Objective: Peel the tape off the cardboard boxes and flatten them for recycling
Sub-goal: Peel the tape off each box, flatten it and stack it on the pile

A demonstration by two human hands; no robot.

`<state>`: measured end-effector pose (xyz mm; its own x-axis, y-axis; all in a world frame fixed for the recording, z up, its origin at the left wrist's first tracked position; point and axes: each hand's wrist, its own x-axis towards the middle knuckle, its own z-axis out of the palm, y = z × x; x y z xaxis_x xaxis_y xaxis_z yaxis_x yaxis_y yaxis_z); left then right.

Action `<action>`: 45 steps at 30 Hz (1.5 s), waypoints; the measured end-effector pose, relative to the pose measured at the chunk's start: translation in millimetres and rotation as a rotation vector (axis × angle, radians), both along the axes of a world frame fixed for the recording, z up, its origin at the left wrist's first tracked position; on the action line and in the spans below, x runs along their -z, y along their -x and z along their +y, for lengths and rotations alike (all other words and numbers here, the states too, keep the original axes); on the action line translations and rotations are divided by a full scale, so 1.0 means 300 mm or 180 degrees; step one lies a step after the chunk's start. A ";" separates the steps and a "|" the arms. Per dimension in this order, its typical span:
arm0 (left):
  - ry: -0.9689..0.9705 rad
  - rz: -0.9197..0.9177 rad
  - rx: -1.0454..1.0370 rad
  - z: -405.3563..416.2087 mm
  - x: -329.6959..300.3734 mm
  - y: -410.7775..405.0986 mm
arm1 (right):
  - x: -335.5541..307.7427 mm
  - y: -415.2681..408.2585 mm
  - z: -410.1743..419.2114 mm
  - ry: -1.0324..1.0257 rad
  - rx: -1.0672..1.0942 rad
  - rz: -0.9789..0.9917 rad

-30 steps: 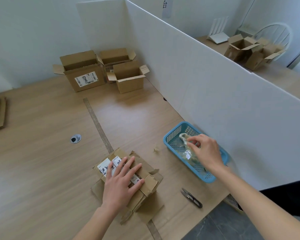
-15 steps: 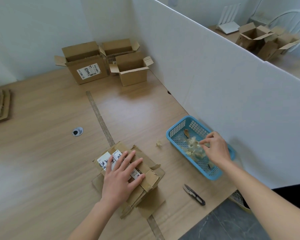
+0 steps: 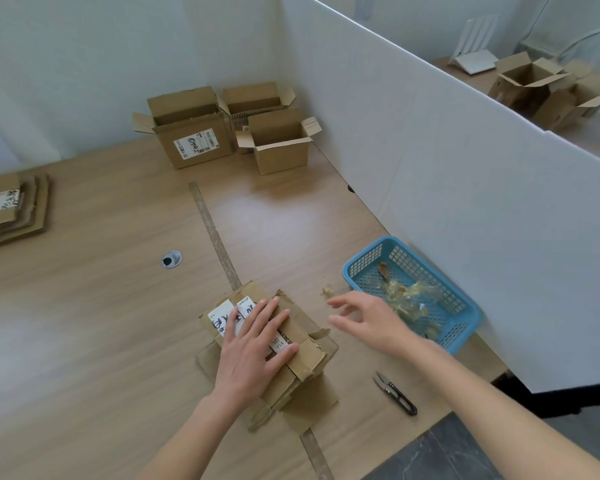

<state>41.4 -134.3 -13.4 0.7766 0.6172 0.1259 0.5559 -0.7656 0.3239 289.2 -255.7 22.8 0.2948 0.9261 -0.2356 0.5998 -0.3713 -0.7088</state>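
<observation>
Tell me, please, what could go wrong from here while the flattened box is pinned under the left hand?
The flattened box is pinned only by the left hand, so it may spring back once that lifts. A tape scrap lies on the table outside the blue basket and could be missed. The snips lie near the right forearm and could get knocked off.

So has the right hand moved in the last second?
Yes. The right hand has left the blue basket, where it was dropping tape, and now hovers empty between the basket and the flattened box.
</observation>
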 end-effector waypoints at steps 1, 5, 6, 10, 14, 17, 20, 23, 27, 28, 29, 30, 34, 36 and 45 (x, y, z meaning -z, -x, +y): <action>0.0108 -0.0164 -0.0111 -0.001 -0.007 0.003 | -0.005 0.059 0.018 0.0063 -0.0157 0.0185; 0.0317 -0.0543 -0.1306 -0.026 -0.045 0.039 | -0.012 0.236 0.073 0.0148 -0.0467 0.0264; 0.0533 -0.0475 -0.1642 -0.036 -0.054 0.048 | -0.015 0.266 0.084 0.0178 -0.0496 0.0230; 0.1690 -0.0696 -0.2325 -0.061 -0.080 0.088 | -0.040 0.363 0.107 0.0558 -0.0526 0.0027; 0.2243 -0.0972 -0.2109 -0.056 -0.087 0.133 | -0.093 0.384 0.117 0.0646 -0.0501 0.0126; 0.2389 -0.0994 -0.2191 -0.044 -0.101 0.137 | -0.143 0.384 0.116 0.0410 -0.0413 0.0290; 0.2398 -0.0888 -0.2344 -0.043 -0.115 0.149 | -0.176 0.378 0.117 0.0093 0.0006 0.0565; 0.1788 -0.0392 -0.2327 -0.016 -0.138 0.139 | -0.156 0.389 0.090 0.0399 0.0373 0.0197; 0.0921 0.0517 -0.1636 0.068 -0.188 0.076 | -0.094 0.415 0.049 0.0925 0.1141 -0.0878; 0.0838 0.0760 -0.1505 0.090 -0.204 0.060 | -0.088 0.414 0.054 0.0872 0.1291 -0.0845; 0.0812 0.0945 -0.1454 0.106 -0.221 0.048 | -0.085 0.412 0.063 0.0788 0.1427 -0.0732; 0.0810 0.1058 -0.1461 0.119 -0.236 0.038 | -0.084 0.410 0.075 0.0684 0.1549 -0.0604; 0.0968 0.1080 -0.1735 0.138 -0.270 0.044 | -0.097 0.427 0.143 0.0286 0.1735 -0.0408; 0.1185 0.1227 -0.1836 0.143 -0.270 0.070 | -0.105 0.450 0.174 0.0107 0.1750 -0.0348; 0.0881 0.2059 -0.1830 0.160 -0.268 0.138 | -0.059 0.548 0.163 0.1188 0.1347 -0.0421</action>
<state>0.1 -86.2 66.9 0.2069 0.8748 -0.4380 0.9655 -0.2550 -0.0532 124.9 -206.6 40.5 0.6705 0.5824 -0.4595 0.4194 -0.8085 -0.4128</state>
